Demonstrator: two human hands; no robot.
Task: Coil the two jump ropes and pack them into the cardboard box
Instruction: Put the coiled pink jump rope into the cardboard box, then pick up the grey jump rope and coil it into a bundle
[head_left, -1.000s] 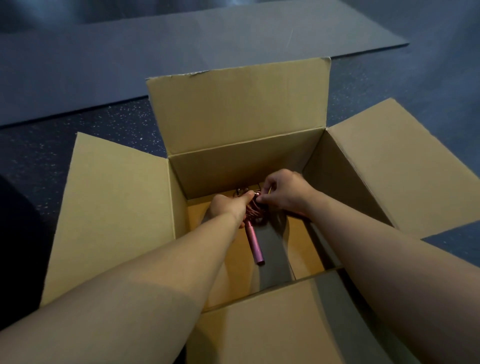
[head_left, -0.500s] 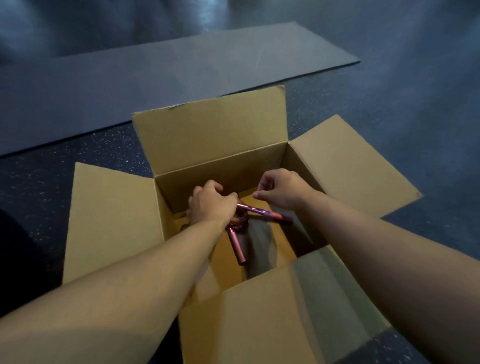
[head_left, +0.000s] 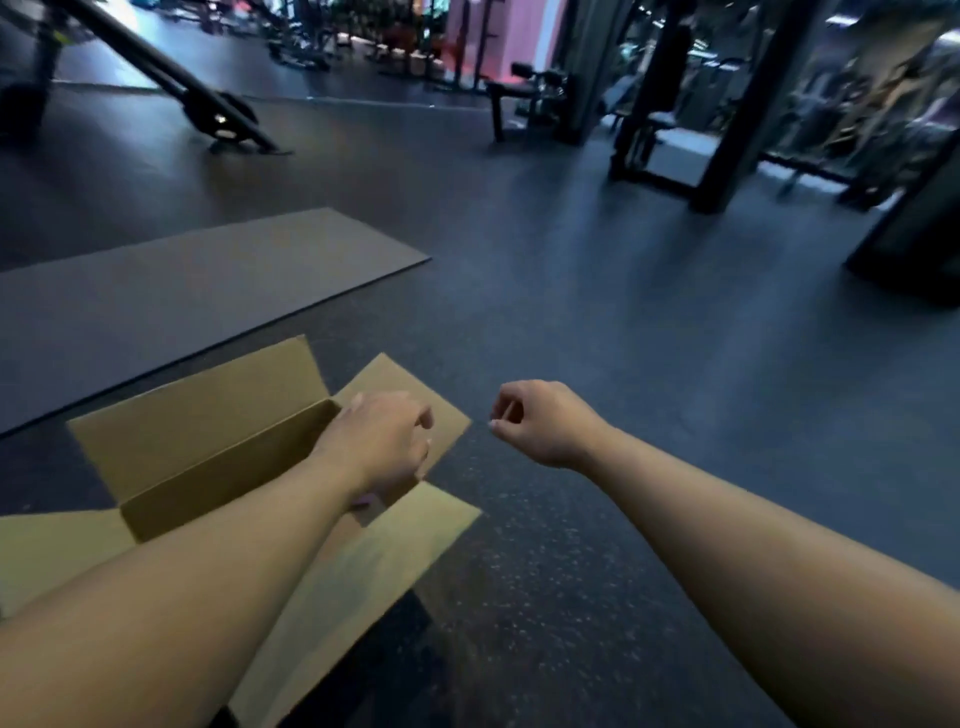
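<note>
Cardboard box (head_left: 208, 436) flaps splayed open

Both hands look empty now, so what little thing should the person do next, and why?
Probably look around for the second jump rope. Both the left hand and the right hand are out of the cardboard box and hold nothing. Only a small pink bit shows inside the box by the left wrist, and no rope lies on the floor or the mat in view.

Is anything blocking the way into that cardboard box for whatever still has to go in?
Nothing visible does. The cardboard box has its flaps spread open; only the left hand hovers over its right edge. The right hand is off over the floor, seemingly empty.
</note>
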